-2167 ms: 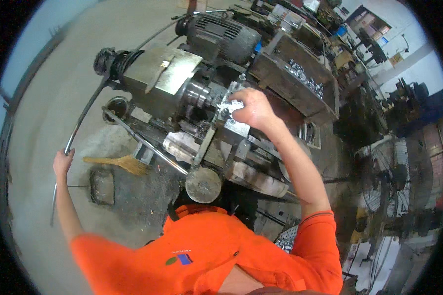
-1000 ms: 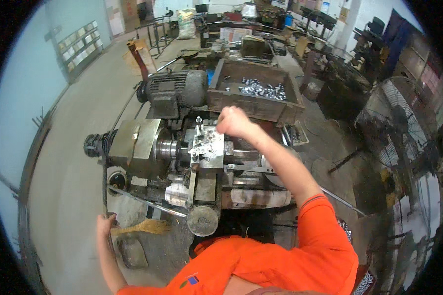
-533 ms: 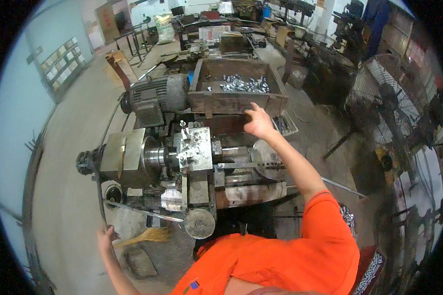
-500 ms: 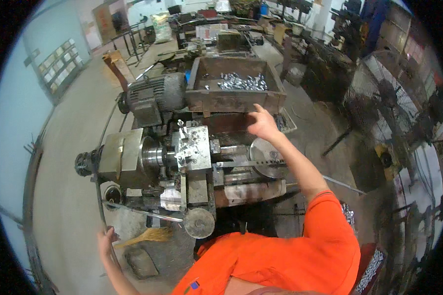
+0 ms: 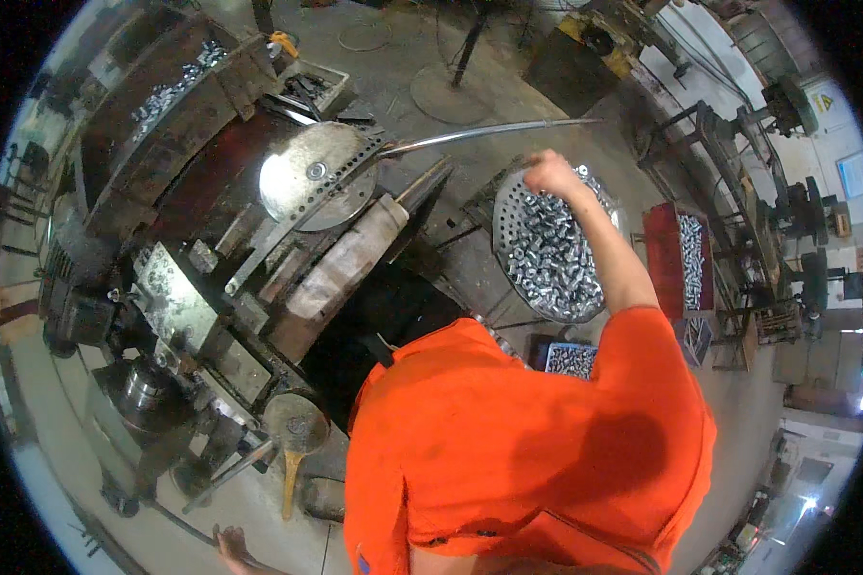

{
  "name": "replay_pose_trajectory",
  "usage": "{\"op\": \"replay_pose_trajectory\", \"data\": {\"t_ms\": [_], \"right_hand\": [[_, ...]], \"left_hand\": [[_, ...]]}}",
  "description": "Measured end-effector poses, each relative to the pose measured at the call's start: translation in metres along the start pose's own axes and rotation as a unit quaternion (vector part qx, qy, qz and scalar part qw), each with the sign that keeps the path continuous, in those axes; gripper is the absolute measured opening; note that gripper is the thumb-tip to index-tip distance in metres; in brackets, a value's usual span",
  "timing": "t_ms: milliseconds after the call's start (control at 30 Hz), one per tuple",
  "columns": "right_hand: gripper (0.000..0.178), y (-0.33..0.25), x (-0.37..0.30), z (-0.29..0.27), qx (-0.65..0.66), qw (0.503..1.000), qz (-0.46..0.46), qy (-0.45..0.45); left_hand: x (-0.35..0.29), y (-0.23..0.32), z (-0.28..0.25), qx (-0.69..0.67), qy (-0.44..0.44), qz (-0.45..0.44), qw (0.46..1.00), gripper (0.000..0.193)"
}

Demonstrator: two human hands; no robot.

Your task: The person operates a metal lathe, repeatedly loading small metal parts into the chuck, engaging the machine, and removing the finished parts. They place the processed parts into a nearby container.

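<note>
My right hand (image 5: 551, 174) is over the far edge of a round metal pan with holes (image 5: 510, 213), heaped with small shiny metal parts (image 5: 556, 254). Its fingers are curled in; whether a part is between them is hidden. Low at the left, my left hand (image 5: 230, 548) is at a long thin lever bar (image 5: 177, 520), fingers loosely around it. The bar belongs to the lathe-like machine (image 5: 177, 302) on my left, with its round chuck (image 5: 147, 391) and a round metal disc (image 5: 292, 177) beside a drilled bar.
A wooden box (image 5: 158, 144) with metal parts stands behind the machine. Right of the pan are a red bin (image 5: 664, 264) and a blue crate (image 5: 571, 359), both holding small parts. A metal rod (image 5: 489, 131) juts past the disc. A broom (image 5: 291, 484) lies near the machine.
My view has swung right, bringing the pan of parts into sight. My right hand has gone from near the wooden box to the pan, its fingers now curled. The left hand stays by the lever.
</note>
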State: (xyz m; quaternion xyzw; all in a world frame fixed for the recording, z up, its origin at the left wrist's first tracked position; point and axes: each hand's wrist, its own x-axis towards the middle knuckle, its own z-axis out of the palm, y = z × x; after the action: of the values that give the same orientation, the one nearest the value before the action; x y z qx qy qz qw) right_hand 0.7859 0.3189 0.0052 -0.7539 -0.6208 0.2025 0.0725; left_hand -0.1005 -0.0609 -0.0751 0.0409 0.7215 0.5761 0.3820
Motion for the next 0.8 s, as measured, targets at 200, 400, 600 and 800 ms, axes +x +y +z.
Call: {"op": "replay_pose_trajectory", "data": {"t_ms": [200, 400, 600, 800], "right_hand": [[0.026, 0.071, -0.002, 0.086, -0.163, 0.982, 0.094, -0.014], [0.021, 0.059, 0.011, 0.101, -0.268, 0.961, -0.018, -0.065], [0.03, 0.085, 0.035, 0.126, -0.333, 0.933, -0.039, -0.132], [0.034, 0.105, 0.038, 0.136, -0.265, 0.964, -0.014, -0.003]], "left_hand": [[-0.025, 0.024, 0.046, 0.018, -0.054, 0.017, 0.998, 0.042], [0.006, -0.001, 0.012, -0.029, 0.061, 0.012, 0.998, 0.024], [-0.063, 0.026, 0.07, 0.08, 0.045, 0.144, 0.985, 0.031], [-0.071, 0.03, 0.084, 0.04, 0.054, 0.109, 0.992, 0.027]]}}
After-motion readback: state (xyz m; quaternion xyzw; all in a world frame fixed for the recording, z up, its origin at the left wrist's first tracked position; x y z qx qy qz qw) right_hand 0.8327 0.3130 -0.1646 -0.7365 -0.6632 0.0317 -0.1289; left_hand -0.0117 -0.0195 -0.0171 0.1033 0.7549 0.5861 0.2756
